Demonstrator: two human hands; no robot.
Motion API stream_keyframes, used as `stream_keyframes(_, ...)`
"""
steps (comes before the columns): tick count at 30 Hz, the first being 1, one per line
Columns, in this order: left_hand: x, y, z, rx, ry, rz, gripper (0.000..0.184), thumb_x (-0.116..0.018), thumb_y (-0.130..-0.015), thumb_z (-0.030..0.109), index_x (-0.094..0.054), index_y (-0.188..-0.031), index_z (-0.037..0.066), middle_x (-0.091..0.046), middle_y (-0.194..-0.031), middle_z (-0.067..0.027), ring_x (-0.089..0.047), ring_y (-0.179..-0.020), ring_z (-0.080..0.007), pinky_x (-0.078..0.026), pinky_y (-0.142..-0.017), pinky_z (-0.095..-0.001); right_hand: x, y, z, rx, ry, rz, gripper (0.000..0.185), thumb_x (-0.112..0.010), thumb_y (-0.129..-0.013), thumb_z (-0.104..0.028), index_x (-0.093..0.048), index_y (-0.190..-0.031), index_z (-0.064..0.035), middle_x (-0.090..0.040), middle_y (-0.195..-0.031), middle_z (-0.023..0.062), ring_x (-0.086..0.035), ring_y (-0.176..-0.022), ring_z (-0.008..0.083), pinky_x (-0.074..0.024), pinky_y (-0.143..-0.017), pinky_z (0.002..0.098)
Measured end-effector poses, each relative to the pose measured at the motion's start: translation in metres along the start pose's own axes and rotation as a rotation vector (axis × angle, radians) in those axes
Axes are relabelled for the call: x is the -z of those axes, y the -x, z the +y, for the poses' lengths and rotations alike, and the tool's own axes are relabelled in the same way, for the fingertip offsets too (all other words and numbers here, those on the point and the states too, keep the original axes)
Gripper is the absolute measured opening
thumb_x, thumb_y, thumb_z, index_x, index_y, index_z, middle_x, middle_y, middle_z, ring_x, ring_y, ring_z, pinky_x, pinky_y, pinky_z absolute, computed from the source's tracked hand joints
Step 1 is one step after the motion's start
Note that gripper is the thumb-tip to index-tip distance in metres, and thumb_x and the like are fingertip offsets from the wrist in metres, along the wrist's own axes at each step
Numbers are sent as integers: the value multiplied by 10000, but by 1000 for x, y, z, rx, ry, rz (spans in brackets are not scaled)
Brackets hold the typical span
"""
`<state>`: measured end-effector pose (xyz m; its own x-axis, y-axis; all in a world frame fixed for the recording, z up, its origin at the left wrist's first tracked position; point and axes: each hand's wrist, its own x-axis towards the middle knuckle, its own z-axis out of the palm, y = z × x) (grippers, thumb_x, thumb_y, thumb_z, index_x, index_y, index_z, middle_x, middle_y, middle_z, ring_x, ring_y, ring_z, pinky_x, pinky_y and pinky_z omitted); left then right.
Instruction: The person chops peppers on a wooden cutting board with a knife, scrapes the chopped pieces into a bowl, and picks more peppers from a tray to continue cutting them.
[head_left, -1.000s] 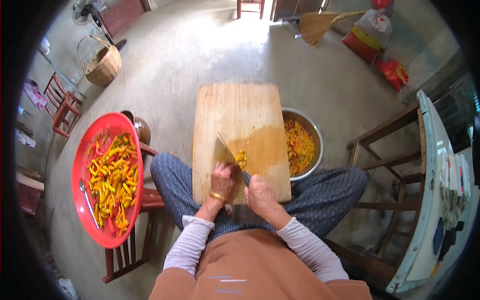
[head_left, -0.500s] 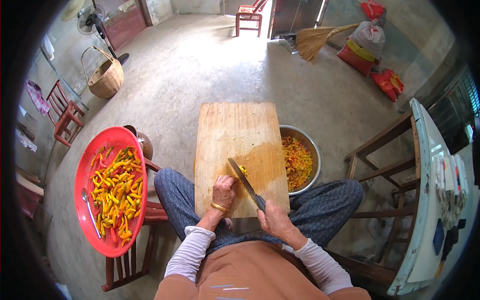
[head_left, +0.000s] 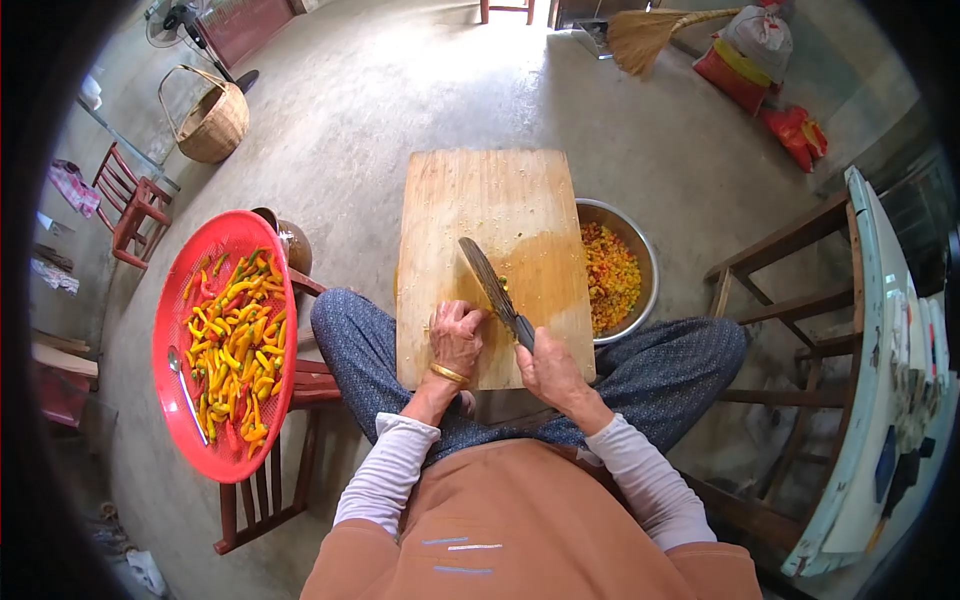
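Note:
A wooden cutting board (head_left: 485, 195), wet on its right half, lies in front of my lap. My right hand (head_left: 555, 372) is closed round the dark handle of a knife (head_left: 488, 278), whose broad blade slants up and left over the board. Left of the blade, my left hand (head_left: 457, 338), with a gold bangle at the wrist, rests on the board with curled fingers. What those fingers hold, if anything, is hidden. A few small green and yellow bits (head_left: 503, 282) show by the blade's right edge.
At right, a metal bowl (head_left: 651, 290) holds chopped peppers (head_left: 608, 278). On a chair at left, a red tray (head_left: 172, 400) carries whole yellow and red peppers (head_left: 240, 335) and a spoon (head_left: 186, 392). A glass-topped table (head_left: 850, 500) stands far right.
The view has tilted down, so the board sits higher in the picture. The knife's blade has rolled and shows more of its flat face. Both hands keep their places near the board's front edge.

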<state>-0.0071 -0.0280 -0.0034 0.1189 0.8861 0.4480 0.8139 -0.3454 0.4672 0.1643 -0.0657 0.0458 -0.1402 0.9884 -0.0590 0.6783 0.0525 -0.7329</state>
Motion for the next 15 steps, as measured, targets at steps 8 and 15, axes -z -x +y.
stream_keyframes(8, -10, -8, -6, -1, 89, 13, 33, -662, -712, 100, -658, -739, 79, -601, -727, -79, -550, -725, -284, -434, -704, -379, 31, 37, -9, -3, -5, -88, 204, -565, -835, -133, -463, -884, 37, -551, -687, 300, -558, -677, 485, -430, -564, 516)
stream_keyframes(15, -18, -4, -13, -10, 76, -3, 49, -647, -719, 110, -653, -763, 90, -574, -751, -82, -537, -759, -277, -431, -712, -384, 27, 31, -23, -86, 91, -142, 217, -581, -827, -141, -451, -852, 31, -565, -676, 304, -583, -683, 474, -462, -587, 524)
